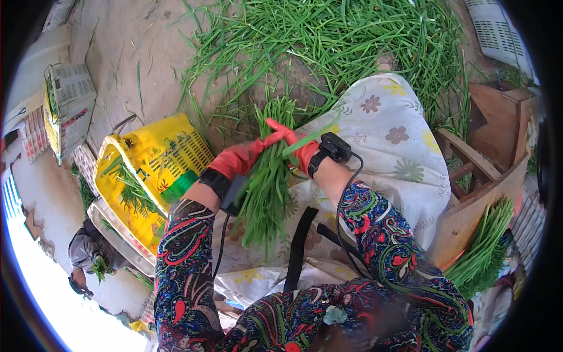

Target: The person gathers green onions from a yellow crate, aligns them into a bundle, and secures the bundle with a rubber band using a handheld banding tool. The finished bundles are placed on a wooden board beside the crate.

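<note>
A bunch of long green leaves, apparently garlic chives (266, 193), lies lengthwise between my hands above my covered lap. My left hand (239, 156), in a red rubber glove, grips it from the left side. From the right, my right hand (301, 145), in the same kind of glove, holds the bunch around its middle, with fingers crossing those of the left. One loose leaf blade (310, 138) sticks out past the right glove. Under the bunch spreads a white flower-printed plastic sheet (387, 127). The palms and some fingertips are hidden by leaves.
Loose chives (334, 39) are heaped on the ground ahead. A yellow plastic basket (165, 136) containing leaves tilts at my left. On the right, a bundle of chives (484, 246) rests by a wooden frame (479, 211). A person (94, 246) holding greens is at far left.
</note>
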`<state>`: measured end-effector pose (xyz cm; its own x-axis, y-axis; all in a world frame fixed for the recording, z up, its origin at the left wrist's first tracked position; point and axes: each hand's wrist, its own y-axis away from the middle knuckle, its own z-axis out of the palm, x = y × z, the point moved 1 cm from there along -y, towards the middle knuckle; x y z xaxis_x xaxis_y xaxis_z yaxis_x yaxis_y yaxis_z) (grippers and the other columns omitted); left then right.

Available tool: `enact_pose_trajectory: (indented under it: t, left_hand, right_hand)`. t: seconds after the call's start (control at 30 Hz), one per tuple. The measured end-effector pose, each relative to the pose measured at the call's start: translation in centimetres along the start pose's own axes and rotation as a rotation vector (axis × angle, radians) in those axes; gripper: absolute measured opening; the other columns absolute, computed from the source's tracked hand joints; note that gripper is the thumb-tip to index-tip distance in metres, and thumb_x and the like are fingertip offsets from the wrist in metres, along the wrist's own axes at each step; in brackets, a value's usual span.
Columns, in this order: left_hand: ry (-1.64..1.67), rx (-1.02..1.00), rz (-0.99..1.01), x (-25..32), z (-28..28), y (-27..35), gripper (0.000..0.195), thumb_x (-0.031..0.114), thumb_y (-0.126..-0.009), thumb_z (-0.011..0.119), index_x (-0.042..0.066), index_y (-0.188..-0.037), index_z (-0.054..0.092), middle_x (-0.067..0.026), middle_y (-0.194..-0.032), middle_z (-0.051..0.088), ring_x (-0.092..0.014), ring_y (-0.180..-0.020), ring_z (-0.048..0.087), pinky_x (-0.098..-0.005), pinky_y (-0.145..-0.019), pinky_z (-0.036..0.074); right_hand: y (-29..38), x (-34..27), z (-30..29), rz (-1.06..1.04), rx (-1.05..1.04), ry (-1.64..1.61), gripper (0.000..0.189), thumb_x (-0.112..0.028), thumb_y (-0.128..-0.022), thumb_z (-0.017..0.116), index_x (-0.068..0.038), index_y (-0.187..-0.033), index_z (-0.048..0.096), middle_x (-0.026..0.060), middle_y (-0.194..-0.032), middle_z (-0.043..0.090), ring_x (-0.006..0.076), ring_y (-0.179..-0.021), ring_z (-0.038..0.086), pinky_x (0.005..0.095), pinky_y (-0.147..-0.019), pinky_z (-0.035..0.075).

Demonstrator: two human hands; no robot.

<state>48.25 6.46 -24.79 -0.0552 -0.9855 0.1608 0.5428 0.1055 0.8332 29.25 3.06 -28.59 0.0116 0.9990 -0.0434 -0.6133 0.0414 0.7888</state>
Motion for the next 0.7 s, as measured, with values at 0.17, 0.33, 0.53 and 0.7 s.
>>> enact_pose_trajectory:
  t: [0.17, 0.33, 0.53, 0.7]
  left_hand:
    - [-0.361, -0.128, 0.334, -9.1, 1.8, -5.2, 0.04, 0.013, -0.1, 0.051, 0.01, -0.14, 0.05, -0.0081, -0.131, 0.063, -0.02, -0.117, 0.059, -0.0343, -0.103, 0.046]
    - [-0.607, -0.2, 0.382, -18.3, 6.1, -1.9, 0.034, 0.008, -0.096, 0.052, 0.006, -0.129, 0.06, -0.0104, -0.135, 0.06, -0.022, -0.123, 0.054, -0.0371, -0.107, 0.041]
    - [-0.656, -0.068, 0.558, -10.0, 4.7, -4.3, 0.037, 0.015, -0.098, 0.054, 0.005, -0.133, 0.058, -0.0114, -0.135, 0.06, -0.025, -0.122, 0.056, -0.0379, -0.107, 0.042]
    - [-0.939, 0.294, 0.821, 6.4, 3.0, -9.1, 0.035, 0.022, -0.096, 0.058, 0.008, -0.129, 0.063, -0.0124, -0.12, 0.069, -0.028, -0.11, 0.063, -0.0362, -0.096, 0.049]
  right_hand:
    - [1.9, 6.4, 1.1, 0.089, -0.056, -0.181, 0.044, -0.047, -0.094, 0.059, -0.014, -0.121, 0.071, 0.0098, -0.118, 0.072, 0.0177, -0.101, 0.066, 0.0431, -0.094, 0.049]
    - [5.2, 17.5, -0.2, -0.092, 0.139, 0.038, 0.044, -0.042, -0.097, 0.057, -0.011, -0.128, 0.066, 0.0099, -0.123, 0.07, 0.0195, -0.105, 0.066, 0.0419, -0.096, 0.049]
    - [5.6, 10.8, -4.0, -0.219, 0.093, 0.024, 0.044, -0.036, -0.099, 0.057, -0.007, -0.132, 0.062, 0.0102, -0.124, 0.069, 0.0211, -0.108, 0.066, 0.0401, -0.097, 0.05]
    - [3.4, -5.2, -6.7, -0.367, -0.141, -0.11, 0.045, -0.032, -0.1, 0.056, -0.005, -0.136, 0.059, 0.0106, -0.126, 0.068, 0.0224, -0.11, 0.065, 0.0385, -0.098, 0.051]
